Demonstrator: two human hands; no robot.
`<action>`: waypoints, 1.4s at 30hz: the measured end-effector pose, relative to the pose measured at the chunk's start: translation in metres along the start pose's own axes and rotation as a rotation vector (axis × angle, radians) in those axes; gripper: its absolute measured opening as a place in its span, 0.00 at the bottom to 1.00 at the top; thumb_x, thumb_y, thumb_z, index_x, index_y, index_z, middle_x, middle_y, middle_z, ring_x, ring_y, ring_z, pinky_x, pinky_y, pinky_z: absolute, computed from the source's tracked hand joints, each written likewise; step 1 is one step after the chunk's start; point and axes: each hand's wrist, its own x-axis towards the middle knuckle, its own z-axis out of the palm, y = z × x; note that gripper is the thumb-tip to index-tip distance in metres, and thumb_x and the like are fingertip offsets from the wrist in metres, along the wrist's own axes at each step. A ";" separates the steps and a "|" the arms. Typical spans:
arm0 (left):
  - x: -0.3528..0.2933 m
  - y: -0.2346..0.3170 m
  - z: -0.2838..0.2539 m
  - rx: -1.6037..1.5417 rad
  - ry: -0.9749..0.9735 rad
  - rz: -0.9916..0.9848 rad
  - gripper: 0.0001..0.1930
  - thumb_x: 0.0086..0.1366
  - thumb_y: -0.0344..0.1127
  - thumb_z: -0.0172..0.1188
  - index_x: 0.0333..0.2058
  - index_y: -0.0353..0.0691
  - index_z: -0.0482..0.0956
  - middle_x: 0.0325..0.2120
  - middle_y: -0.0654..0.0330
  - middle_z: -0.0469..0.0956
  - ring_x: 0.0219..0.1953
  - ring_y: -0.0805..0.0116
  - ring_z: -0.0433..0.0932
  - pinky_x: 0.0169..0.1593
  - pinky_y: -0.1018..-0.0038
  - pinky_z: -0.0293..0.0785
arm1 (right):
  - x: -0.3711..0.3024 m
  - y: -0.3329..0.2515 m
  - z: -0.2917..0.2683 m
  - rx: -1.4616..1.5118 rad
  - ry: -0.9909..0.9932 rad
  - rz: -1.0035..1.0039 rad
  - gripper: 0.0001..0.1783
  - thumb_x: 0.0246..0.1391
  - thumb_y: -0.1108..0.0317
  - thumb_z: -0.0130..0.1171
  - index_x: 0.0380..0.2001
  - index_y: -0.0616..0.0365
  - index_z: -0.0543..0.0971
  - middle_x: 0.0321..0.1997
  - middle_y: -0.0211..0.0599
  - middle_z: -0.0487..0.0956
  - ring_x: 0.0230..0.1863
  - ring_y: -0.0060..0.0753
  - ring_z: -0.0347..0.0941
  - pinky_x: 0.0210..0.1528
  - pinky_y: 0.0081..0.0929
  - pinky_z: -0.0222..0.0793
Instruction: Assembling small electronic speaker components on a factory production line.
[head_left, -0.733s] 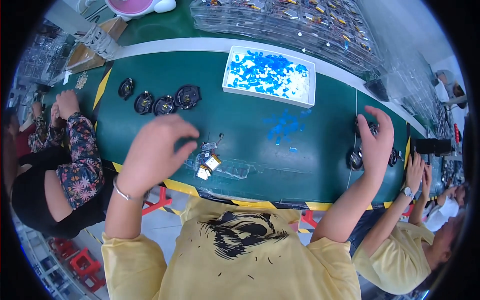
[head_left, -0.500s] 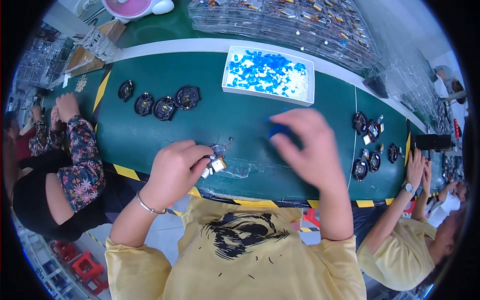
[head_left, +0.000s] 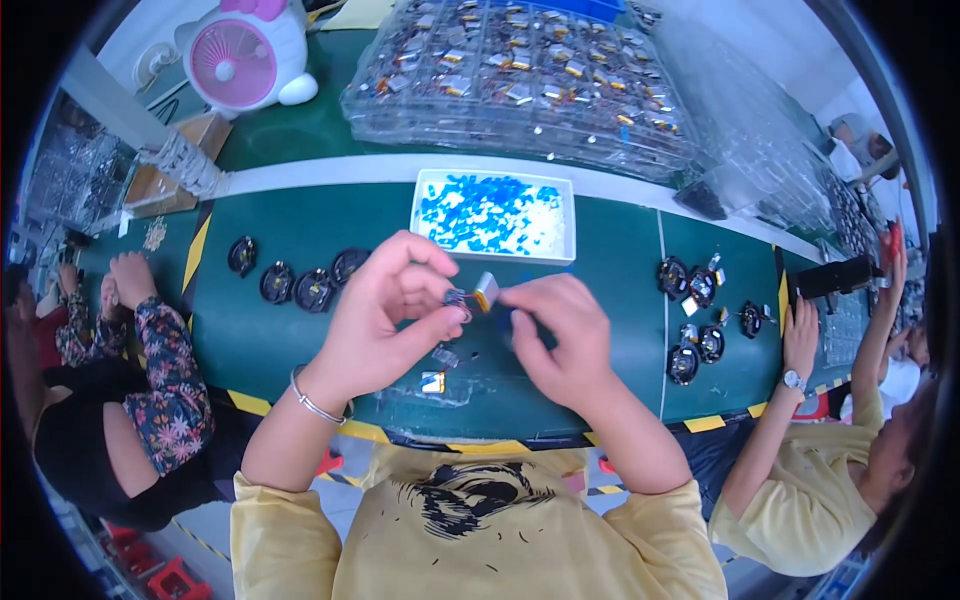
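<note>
Raised over the green table, my left hand (head_left: 385, 315) pinches a small circuit board (head_left: 457, 300) between thumb and fingertips. A silver battery (head_left: 485, 290) with a yellow edge stands out beside it, toward my other hand. Close to the battery's right side, my right hand (head_left: 565, 340) has its fingers curled. A dark blue piece (head_left: 506, 320) shows at its fingertips, partly hidden and blurred. Below the hands lie another battery (head_left: 433, 382) and a small board (head_left: 445, 356) on the table.
A white box (head_left: 571, 215) of blue and white pieces stands ahead. Black round housings (head_left: 276, 283) lie at left, more housings (head_left: 684, 363) at right. Behind are a clear tray (head_left: 400, 115) of batteries and a pink-white fan (head_left: 232, 65). Co-workers sit on both sides.
My left hand has lifted from the table with the board and battery. My right hand has come in from the right to meet it. The view has tilted up.
</note>
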 end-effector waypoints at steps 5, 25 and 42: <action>0.031 -0.011 0.016 -0.104 -0.149 -0.186 0.13 0.63 0.21 0.52 0.47 0.33 0.71 0.32 0.59 0.79 0.34 0.76 0.78 0.37 0.81 0.75 | 0.005 -0.002 -0.010 -0.022 0.159 -0.100 0.16 0.35 0.78 0.67 0.33 0.58 0.79 0.29 0.36 0.77 0.29 0.37 0.74 0.30 0.28 0.68; 0.021 -0.032 0.026 0.232 -0.013 -0.089 0.01 0.60 0.21 0.56 0.32 0.32 0.76 0.27 0.62 0.78 0.28 0.79 0.77 0.32 0.84 0.73 | 0.008 0.012 -0.002 0.346 -0.091 0.391 0.06 0.51 0.78 0.56 0.32 0.66 0.80 0.31 0.37 0.78 0.31 0.26 0.73 0.33 0.19 0.67; 0.024 -0.030 0.022 0.224 -0.022 -0.150 0.01 0.59 0.24 0.58 0.30 0.33 0.76 0.24 0.61 0.79 0.27 0.76 0.79 0.30 0.79 0.75 | 0.031 0.047 -0.008 -0.330 0.052 0.152 0.14 0.42 0.84 0.51 0.34 0.60 0.78 0.34 0.39 0.76 0.38 0.40 0.72 0.41 0.29 0.67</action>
